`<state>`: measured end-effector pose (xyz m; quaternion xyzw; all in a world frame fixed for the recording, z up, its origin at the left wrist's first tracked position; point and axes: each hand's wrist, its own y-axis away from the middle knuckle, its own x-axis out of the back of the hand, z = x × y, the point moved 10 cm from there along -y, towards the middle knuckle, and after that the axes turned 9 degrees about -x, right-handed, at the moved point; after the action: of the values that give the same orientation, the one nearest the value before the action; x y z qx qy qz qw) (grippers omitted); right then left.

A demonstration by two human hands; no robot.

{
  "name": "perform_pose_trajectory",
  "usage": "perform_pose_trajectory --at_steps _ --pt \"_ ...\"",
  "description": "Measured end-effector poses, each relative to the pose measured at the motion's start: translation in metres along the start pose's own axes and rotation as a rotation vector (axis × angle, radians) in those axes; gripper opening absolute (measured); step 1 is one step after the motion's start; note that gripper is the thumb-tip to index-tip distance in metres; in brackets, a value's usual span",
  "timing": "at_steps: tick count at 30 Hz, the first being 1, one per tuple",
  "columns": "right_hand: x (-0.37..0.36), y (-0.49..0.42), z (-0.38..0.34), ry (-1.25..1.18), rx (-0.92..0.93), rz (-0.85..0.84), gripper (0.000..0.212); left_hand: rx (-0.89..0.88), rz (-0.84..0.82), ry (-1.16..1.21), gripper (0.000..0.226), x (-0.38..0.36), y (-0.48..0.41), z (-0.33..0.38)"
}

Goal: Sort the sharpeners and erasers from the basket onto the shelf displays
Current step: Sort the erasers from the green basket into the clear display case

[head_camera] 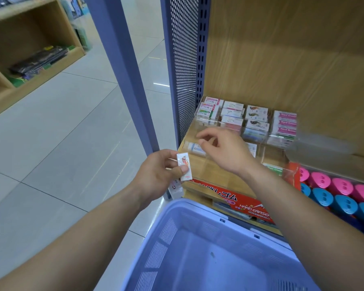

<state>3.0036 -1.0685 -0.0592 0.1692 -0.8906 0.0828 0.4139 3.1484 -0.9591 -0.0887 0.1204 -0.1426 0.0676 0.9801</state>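
Head view: the left hand [162,171] pinches a wrapped eraser [184,168] just left of the shelf's near edge, with a second packet [174,191] beneath it. The right hand [221,148] hovers, fingers curled, over the clear display [259,127]; I cannot tell whether it holds anything. No items show in the visible part of the basket [177,238], and sharpeners [332,192] stand in rows at the right, so the sorting looks nearly done.

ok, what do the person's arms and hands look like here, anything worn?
Both forearms are bare as far as the frame shows, with no sleeves in view. The left hand and right hand wear no gloves. No watch, bracelet or ring is visible on the wrists or the fingers that show.
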Motion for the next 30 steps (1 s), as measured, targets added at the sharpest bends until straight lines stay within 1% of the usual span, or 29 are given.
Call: perform_pose_trajectory --at_steps 1,2,3,4,7,10,13,14,16,20,22,24,26,30 --pt "-0.002 0.012 -0.003 -0.156 -0.014 -0.062 0.018 -0.006 -0.005 0.003 0.020 -0.002 0.000 0.002" --pt "-0.008 0.024 -0.005 -0.312 -0.048 -0.162 0.015 -0.009 -0.009 0.009 0.021 -0.005 0.000 0.005" --pt "-0.015 0.035 -0.006 -0.430 -0.088 -0.253 0.013 -0.011 -0.011 0.010 0.021 -0.007 0.001 0.008" --pt "-0.020 0.043 -0.005 -0.493 -0.116 -0.301 0.012 -0.015 -0.014 0.003 0.020 -0.010 0.002 0.011" --pt "-0.018 0.054 0.002 -0.586 -0.183 -0.301 0.012 -0.040 -0.032 -0.034 0.018 -0.019 0.006 0.020" --pt "-0.011 0.063 0.018 -0.764 -0.305 -0.284 0.006 -0.064 -0.033 -0.046 0.018 -0.020 0.010 0.026" --pt "-0.004 0.074 0.037 -0.870 -0.395 -0.254 0.009 -0.100 -0.082 -0.124 0.006 -0.023 0.012 0.029" --pt "-0.001 0.078 0.043 -0.862 -0.413 -0.243 0.012 -0.118 -0.102 -0.162 0.003 -0.025 0.013 0.030" --pt "0.010 0.083 0.057 -0.792 -0.435 -0.188 0.016 -0.133 -0.121 -0.200 0.006 -0.030 0.014 0.031" --pt "0.047 0.081 0.097 -0.666 -0.482 0.017 0.016 -0.121 -0.141 -0.137 0.010 -0.041 0.014 0.031" --pt "0.064 0.073 0.115 -0.607 -0.488 0.082 0.018 -0.123 -0.144 -0.097 0.010 -0.046 0.013 0.033" --pt "0.076 0.060 0.125 -0.499 -0.455 0.111 0.022 -0.135 -0.141 -0.081 0.010 -0.049 0.011 0.035" --pt "0.079 0.046 0.128 -0.359 -0.404 0.121 0.019 -0.152 -0.139 -0.066 0.009 -0.052 0.008 0.038" --pt "0.062 0.020 0.130 -0.024 -0.336 0.081 0.013 -0.175 -0.137 -0.032 0.009 -0.056 0.002 0.045"
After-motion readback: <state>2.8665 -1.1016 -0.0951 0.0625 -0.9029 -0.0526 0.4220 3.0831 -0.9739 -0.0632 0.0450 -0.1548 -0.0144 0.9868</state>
